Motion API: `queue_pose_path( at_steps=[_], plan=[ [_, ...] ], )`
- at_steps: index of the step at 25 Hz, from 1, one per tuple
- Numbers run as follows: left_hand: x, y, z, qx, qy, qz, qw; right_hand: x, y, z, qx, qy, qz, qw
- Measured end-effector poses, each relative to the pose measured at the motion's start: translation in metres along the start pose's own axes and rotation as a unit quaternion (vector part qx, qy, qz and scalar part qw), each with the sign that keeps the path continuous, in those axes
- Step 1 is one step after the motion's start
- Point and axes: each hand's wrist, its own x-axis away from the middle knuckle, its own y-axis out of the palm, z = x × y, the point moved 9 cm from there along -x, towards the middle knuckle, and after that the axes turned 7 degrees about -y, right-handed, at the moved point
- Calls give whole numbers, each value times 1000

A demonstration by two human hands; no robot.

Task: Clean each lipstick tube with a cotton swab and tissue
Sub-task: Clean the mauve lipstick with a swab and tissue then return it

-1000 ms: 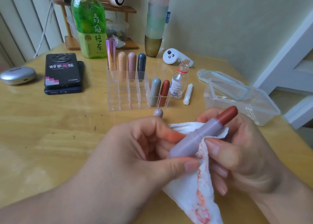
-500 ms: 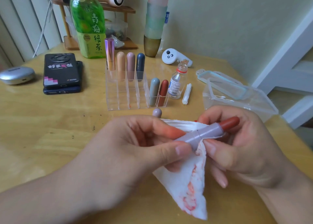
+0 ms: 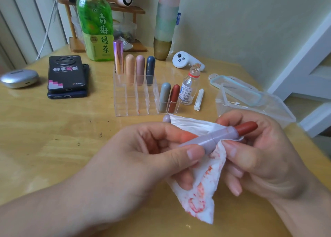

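The lilac lipstick tube lies nearly level above the bench, its brick-red bullet wound out and bare, in front of the clear acrylic organiser. The left hand pinches the tube's base between thumb and forefinger; the right hand has its fingers closed on a white tissue, pressing it against the barrel just below the bullet. The tissue hangs down, already blotched red.

Just in front of the organiser a lilac cap peeks from behind the tissue. Inside the organiser stand six capped lipsticks, among them a grey one and a rust one. To its right sit a small glass bottle (its cap appears to be off) and a bundle of cotton swabs.

The likeliest slip, as I judge it: the tissue riding up onto the exposed bullet, denting it or smearing pigment back over the barrel. A stained fold wiping the tube would re-soil it. The open bottle could tip if a hand swings near.
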Motion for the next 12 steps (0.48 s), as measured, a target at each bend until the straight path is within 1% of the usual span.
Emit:
queue_pose_path(
  at_steps=[2, 5, 6, 7, 9, 10, 11, 12],
  plan=[
    [3, -2, 3, -17, 25, 25, 999, 1, -4, -1, 42, 1, 17, 999],
    [7, -4, 7, -22, 51, 65, 996, 2, -1, -6, 76, -15, 20, 997],
    [6, -3, 7, -22, 47, 55, 997, 2, -1, -8, 82, -22, 23, 996],
    [4, 0, 4, -13, 29, 26, 999, 3, -2, -8, 85, -27, 29, 996],
    [-1, 8, -3, 40, -30, -46, 998, 3, -2, -8, 90, -29, 31, 995],
    [-2, 10, -5, 54, -43, -63, 996, 3, -2, -7, 93, -30, 27, 995],
    [-2, 8, -4, 47, -37, -54, 997, 3, -2, -7, 97, -32, 24, 994],
    [-2, 4, -2, 19, -11, -26, 999, 4, -3, -7, 104, -33, 24, 994]
  ],
)
